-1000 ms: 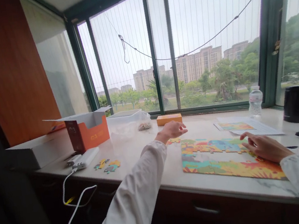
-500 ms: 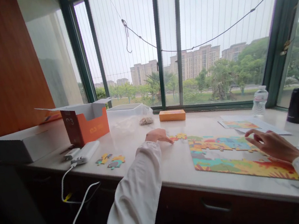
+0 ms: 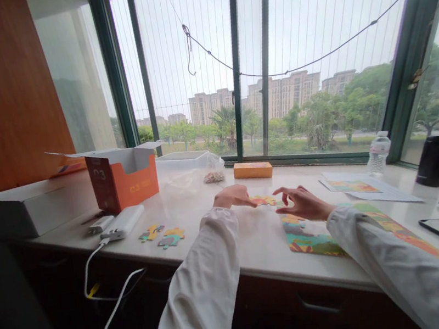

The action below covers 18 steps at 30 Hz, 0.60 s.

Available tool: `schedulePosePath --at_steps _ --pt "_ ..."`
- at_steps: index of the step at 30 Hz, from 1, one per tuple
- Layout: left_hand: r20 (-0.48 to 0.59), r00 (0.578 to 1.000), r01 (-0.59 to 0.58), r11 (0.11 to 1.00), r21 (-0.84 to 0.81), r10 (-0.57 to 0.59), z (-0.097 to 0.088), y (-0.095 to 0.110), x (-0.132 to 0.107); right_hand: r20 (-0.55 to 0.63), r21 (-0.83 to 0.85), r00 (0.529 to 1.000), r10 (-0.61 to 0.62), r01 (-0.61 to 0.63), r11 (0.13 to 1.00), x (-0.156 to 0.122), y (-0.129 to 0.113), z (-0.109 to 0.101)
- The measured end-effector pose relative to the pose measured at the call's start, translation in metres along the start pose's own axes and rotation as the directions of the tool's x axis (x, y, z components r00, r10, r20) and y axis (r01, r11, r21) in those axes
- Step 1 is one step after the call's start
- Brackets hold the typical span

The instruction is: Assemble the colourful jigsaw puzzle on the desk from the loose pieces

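Observation:
My left hand [image 3: 233, 197] rests its fingertips on a small joined group of jigsaw pieces [image 3: 263, 200], with no clear grip on them. Just right of that group, my right hand [image 3: 301, 204] hovers with thumb and fingers apart, holding nothing. Nearer me lies the colourful assembled jigsaw puzzle [image 3: 309, 240], largely hidden under my right forearm. Further left, several loose jigsaw pieces [image 3: 161, 236] lie on the white marble sill [image 3: 206, 211]. A printed picture sheet [image 3: 352, 186] lies at the back right.
An orange box [image 3: 124, 180] stands open beside a white box [image 3: 29, 208], with a power bank [image 3: 123, 222] and white cable in front. Along the window stand a plastic tub [image 3: 183, 161], small orange box [image 3: 252, 170], water bottle [image 3: 378, 154] and black cup [image 3: 435, 161].
My right hand has moved left off the puzzle to beside the small piece group, and its forearm now covers the puzzle. My left hand has stayed at the pieces.

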<state>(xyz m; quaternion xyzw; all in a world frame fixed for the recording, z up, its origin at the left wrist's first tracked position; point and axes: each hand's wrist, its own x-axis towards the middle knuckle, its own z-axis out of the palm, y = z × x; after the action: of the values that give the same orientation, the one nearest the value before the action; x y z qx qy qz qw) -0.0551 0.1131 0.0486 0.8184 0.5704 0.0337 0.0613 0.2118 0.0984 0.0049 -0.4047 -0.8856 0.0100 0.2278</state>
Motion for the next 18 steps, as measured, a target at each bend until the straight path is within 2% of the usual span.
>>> schedulePosePath --at_steps 4,8,12,18 --pt "-0.065 0.989 -0.132 0.991 0.030 0.134 -0.001 0.014 -0.006 0.024 0.048 0.999 0.045 -0.046 0.998 0.027 0.004 0.013" --pt "-0.124 0.963 -0.232 0.969 0.083 0.241 0.000 0.023 -0.006 0.114 0.168 0.993 0.033 -0.052 0.984 0.034 0.012 0.013" --pt "-0.183 0.936 -0.284 0.953 0.107 0.299 0.001 0.030 -0.004 0.084 0.178 0.996 0.014 -0.029 0.984 0.028 0.012 -0.001" --pt "-0.246 0.887 -0.380 0.921 0.088 0.390 0.007 0.057 -0.006 0.032 0.004 0.999 -0.031 0.031 1.000 -0.009 0.008 -0.037"
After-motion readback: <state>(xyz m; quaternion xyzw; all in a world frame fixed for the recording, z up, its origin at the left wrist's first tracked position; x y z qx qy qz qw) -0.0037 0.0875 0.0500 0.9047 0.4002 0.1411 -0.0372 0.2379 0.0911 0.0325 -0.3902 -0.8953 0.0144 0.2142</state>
